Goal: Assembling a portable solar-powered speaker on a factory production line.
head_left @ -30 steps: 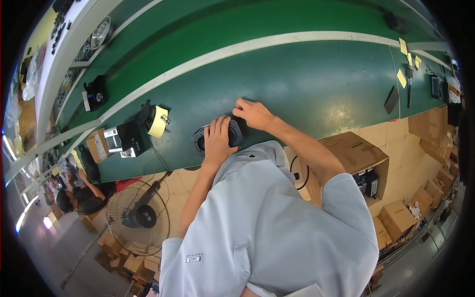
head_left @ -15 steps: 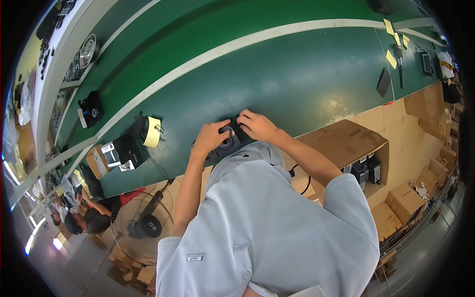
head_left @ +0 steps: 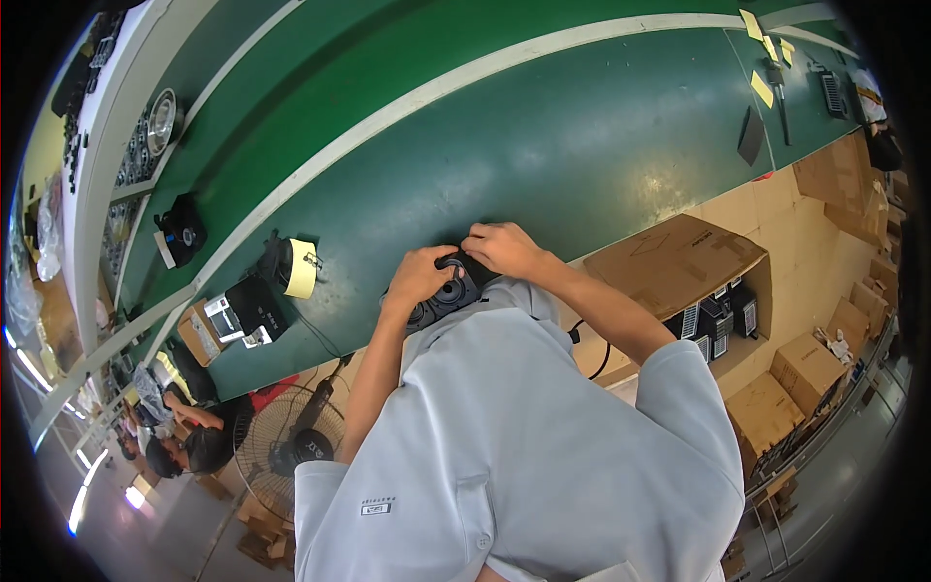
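Observation:
A black speaker (head_left: 450,294) with round cones on its face lies at the near edge of the green bench, right against my shirt. My left hand (head_left: 421,275) grips its upper left side, fingers curled over the edge and thumb near one cone. My right hand (head_left: 503,249) is closed at its far right corner, with bent fingertips pressed on it. What lies under the fingertips is hidden.
Left on the green bench (head_left: 601,126) are a yellow-papered black item (head_left: 302,269) and a black box (head_left: 254,307). A fan (head_left: 291,441) stands below. Right of me, an open carton (head_left: 669,262) holds black units. A person (head_left: 199,441) works at far left.
The view has shifted slightly. The speaker is tilted a little more toward me, showing more of its round cones. Both hands stay on it, with small finger shifts.

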The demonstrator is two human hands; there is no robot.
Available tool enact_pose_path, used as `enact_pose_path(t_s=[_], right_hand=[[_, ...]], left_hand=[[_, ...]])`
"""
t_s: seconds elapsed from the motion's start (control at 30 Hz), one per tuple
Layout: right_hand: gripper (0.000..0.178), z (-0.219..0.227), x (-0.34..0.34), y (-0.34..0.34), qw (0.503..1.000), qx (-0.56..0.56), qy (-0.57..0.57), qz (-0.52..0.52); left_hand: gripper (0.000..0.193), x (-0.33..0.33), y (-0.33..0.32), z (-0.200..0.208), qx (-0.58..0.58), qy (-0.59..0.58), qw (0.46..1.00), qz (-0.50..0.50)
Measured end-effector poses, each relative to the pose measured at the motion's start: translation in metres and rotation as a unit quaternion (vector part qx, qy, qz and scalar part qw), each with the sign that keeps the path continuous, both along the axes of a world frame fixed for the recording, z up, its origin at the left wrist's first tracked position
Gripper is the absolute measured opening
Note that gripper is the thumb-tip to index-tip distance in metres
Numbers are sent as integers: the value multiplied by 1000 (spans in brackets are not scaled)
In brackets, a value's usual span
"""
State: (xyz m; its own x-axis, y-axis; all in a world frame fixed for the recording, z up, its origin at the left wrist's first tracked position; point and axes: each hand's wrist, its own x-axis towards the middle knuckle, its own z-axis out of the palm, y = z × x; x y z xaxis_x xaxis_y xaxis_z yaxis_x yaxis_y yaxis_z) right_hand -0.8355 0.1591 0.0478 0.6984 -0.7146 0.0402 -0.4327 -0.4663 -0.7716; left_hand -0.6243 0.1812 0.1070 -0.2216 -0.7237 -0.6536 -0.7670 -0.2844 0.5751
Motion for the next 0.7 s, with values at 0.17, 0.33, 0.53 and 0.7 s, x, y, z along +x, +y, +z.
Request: enact_pose_path(t_s=[0.17, 0.33, 0.53, 0.7], right_hand=[[8, -1, 3, -5, 993, -108, 12, 49], [8, 2, 0, -5, 992, -105, 15, 64], [12, 3, -3, -11, 994, 51, -83, -53], [10, 7, 2, -22, 998, -6, 25, 59]], left_hand=[[45, -8, 1, 14, 15, -56, 998, -22], [46, -5, 10, 7, -3, -43, 999, -2], [45, -4, 21, 2, -68, -24, 997, 5], [40, -8, 18, 6, -56, -15, 998, 10]])
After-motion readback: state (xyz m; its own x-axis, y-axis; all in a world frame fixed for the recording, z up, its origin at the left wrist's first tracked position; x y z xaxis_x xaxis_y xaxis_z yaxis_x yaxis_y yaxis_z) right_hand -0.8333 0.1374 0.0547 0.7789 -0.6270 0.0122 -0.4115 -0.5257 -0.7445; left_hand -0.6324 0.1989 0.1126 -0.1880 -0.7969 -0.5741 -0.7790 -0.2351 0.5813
